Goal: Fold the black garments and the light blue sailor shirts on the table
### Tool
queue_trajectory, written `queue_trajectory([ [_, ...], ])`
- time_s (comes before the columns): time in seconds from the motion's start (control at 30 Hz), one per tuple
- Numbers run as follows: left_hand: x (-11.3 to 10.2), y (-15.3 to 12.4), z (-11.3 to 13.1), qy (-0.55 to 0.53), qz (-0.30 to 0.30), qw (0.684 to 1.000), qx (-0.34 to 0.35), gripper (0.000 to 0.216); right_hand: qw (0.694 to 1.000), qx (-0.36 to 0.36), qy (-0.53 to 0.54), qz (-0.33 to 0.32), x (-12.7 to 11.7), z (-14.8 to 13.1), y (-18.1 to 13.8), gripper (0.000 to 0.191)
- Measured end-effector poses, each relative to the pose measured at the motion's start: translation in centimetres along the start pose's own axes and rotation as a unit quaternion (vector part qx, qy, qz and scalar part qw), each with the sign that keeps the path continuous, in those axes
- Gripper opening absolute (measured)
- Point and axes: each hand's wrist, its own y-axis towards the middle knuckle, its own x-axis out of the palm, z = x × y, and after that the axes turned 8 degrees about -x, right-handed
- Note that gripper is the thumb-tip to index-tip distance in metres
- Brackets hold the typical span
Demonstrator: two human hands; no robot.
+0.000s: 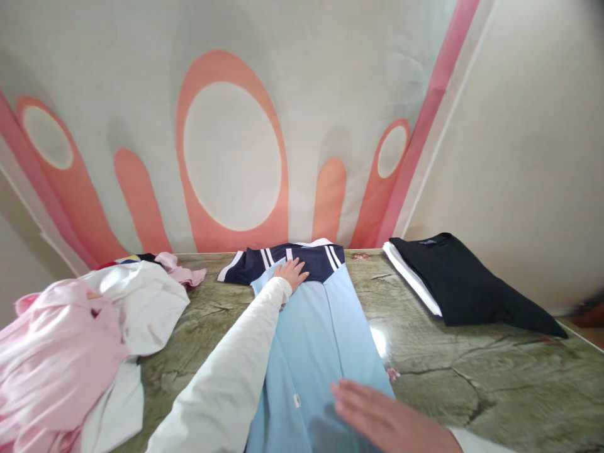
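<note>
A light blue garment point(321, 327) with a navy, white-striped top part point(264, 261) lies lengthwise on the marbled table point(472, 371). My left hand point(292, 274), in a white sleeve, rests flat and open on the far end where blue meets navy. At the near end, my right hand point(377, 415) lies flat on the blue cloth, fingers stretched out and slightly blurred. Neither hand grips anything.
A heap of pink and white clothes point(80, 340) covers the table's left side. A folded black garment point(462, 283) over a white one sits at the right rear. A wall with orange-pink ovals point(231, 151) stands directly behind the table.
</note>
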Motion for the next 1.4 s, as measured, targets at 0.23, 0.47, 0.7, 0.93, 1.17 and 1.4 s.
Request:
queue_trajectory([
  [0.23, -1.4, -1.1, 1.2, 0.024, 0.021, 0.999, -0.008, 0.045, 0.990, 0.114, -0.085, 0.023, -1.9, 5.9, 2.3, 0.062],
  [0.47, -1.6, -6.0, 5.3, -0.001, 0.000, 0.974, 0.225, 0.044, 0.989, 0.106, -0.097, 0.026, -1.3, 4.9, 1.9, 0.064],
  [0.7, -1.0, -6.8, 5.2, -0.017, -0.011, 0.978, 0.208, 0.047, 0.997, 0.055, -0.058, 0.018, -0.2, -0.2, -0.9, 0.073],
  [0.93, -1.9, -6.7, 5.3, -0.024, -0.040, 0.978, 0.204, 0.045, 0.996, 0.007, 0.067, -0.066, -2.2, -2.8, -2.7, 0.050],
  [1.17, -4.5, -11.9, 3.6, -0.028, -0.115, 0.960, 0.252, 0.046, 0.987, 0.140, 0.070, 0.043, -5.2, 4.1, 0.5, 0.051],
  [1.4, -8.4, -19.4, 1.9, -0.029, -0.177, 0.952, 0.247, 0.052, 0.983, 0.167, -0.031, 0.071, -3.5, 15.0, 7.7, 0.052],
])
